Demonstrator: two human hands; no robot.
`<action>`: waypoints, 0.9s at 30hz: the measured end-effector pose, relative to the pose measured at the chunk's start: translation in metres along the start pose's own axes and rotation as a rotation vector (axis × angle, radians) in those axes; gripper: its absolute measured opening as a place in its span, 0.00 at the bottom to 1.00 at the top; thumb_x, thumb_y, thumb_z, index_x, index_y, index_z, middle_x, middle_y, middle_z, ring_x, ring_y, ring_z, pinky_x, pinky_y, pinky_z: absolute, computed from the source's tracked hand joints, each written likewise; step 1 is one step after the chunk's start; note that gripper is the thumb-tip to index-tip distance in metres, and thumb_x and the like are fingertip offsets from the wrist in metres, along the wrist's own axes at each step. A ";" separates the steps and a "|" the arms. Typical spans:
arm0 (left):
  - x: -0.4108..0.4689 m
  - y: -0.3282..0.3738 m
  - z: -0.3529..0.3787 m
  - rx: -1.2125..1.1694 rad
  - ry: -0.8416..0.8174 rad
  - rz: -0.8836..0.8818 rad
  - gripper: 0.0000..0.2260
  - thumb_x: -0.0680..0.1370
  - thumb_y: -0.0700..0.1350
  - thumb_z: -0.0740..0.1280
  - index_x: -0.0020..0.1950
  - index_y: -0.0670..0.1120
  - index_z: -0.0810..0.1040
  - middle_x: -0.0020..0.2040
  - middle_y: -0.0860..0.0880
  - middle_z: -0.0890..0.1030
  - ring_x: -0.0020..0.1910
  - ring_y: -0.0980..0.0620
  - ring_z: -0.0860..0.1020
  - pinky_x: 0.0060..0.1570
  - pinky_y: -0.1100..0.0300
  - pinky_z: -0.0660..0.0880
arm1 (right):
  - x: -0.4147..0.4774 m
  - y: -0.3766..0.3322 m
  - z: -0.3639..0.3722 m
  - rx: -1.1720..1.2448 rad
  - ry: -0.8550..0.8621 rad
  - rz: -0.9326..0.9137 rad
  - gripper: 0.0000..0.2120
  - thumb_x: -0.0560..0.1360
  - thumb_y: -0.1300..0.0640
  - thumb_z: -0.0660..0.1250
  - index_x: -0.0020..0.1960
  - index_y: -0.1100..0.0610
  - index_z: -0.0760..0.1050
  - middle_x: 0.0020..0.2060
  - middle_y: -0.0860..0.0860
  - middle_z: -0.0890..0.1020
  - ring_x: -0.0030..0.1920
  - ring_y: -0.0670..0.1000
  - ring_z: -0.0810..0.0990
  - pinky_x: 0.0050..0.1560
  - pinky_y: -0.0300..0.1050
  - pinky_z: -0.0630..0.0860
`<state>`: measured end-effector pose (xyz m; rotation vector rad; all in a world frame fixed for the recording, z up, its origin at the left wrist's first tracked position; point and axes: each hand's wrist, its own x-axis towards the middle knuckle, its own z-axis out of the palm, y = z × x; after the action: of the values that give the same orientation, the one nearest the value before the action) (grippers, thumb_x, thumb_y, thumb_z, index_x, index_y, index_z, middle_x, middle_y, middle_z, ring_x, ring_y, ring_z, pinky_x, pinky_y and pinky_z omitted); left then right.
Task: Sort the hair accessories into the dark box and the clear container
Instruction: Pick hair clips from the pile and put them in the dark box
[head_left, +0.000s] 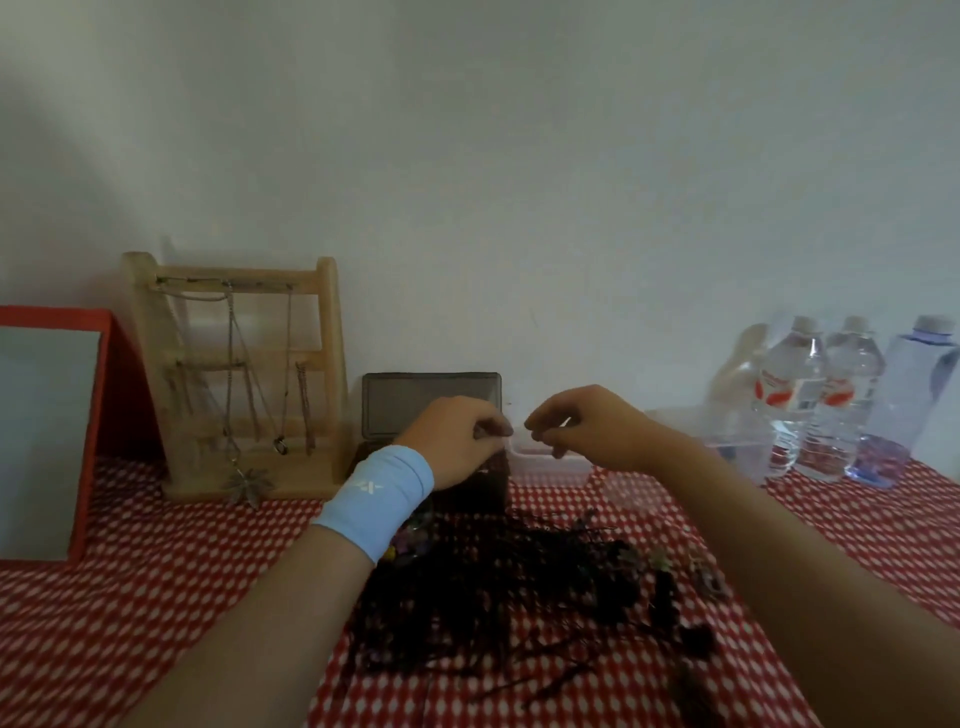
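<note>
Nearest: pile of dark hair accessories (524, 587) on the red-and-white checked worktop (156, 597), between my two forearms; blurred, mostly thin pins and dark ties, a few coloured bits at its left and right edges.
Left hand: my left hand (460, 439), light blue wristband (376, 501) on the wrist, raised over the dark box (478, 483); fingertips pinched together.
Right hand: my right hand (587, 426) raised over the clear container (550, 462); fingertips also pinched.
Between hands: fingertips of both almost meet, as if on one small item; too small and blurred to tell what, or whether either hand truly grips it.
Dark box: far side of the pile, lid (431, 402) standing open against the wall, directly under my left hand.
Clear container: just right of the dark box, touching or nearly so, under my right hand.
Key relation: both bins lie straight below the hands, box left, container right; pile is nearer me than either. Left hand nearer the box, right nearer the container.
Judgement: sorting is early; most of the pile is unsorted.
Surroundings: wooden jewellery stand (239, 374) far left, water bottles (826, 400) far right.
</note>
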<state>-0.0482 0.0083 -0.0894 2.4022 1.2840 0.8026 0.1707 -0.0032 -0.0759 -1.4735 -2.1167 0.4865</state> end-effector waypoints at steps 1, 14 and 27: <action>0.002 0.011 0.008 -0.014 -0.029 0.029 0.07 0.77 0.44 0.70 0.53 0.53 0.83 0.45 0.60 0.80 0.48 0.60 0.79 0.48 0.70 0.70 | -0.012 0.010 -0.005 0.004 0.006 0.022 0.08 0.77 0.59 0.71 0.54 0.51 0.83 0.46 0.43 0.85 0.38 0.44 0.85 0.40 0.30 0.77; 0.007 0.095 0.105 0.011 -0.419 0.253 0.10 0.75 0.54 0.71 0.55 0.55 0.83 0.53 0.58 0.80 0.47 0.61 0.76 0.46 0.70 0.69 | -0.107 0.082 -0.038 -0.116 -0.316 0.247 0.08 0.71 0.50 0.74 0.47 0.38 0.83 0.43 0.33 0.84 0.45 0.33 0.81 0.47 0.32 0.73; 0.002 0.092 0.127 0.067 -0.315 0.319 0.07 0.76 0.49 0.70 0.53 0.54 0.82 0.53 0.55 0.82 0.51 0.56 0.78 0.55 0.55 0.75 | -0.125 0.091 -0.042 0.014 -0.100 0.225 0.10 0.75 0.54 0.71 0.53 0.40 0.81 0.47 0.41 0.82 0.43 0.38 0.82 0.40 0.33 0.77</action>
<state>0.0903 -0.0418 -0.1443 2.6929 0.8330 0.4338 0.2996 -0.0887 -0.1187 -1.7218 -2.0263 0.6698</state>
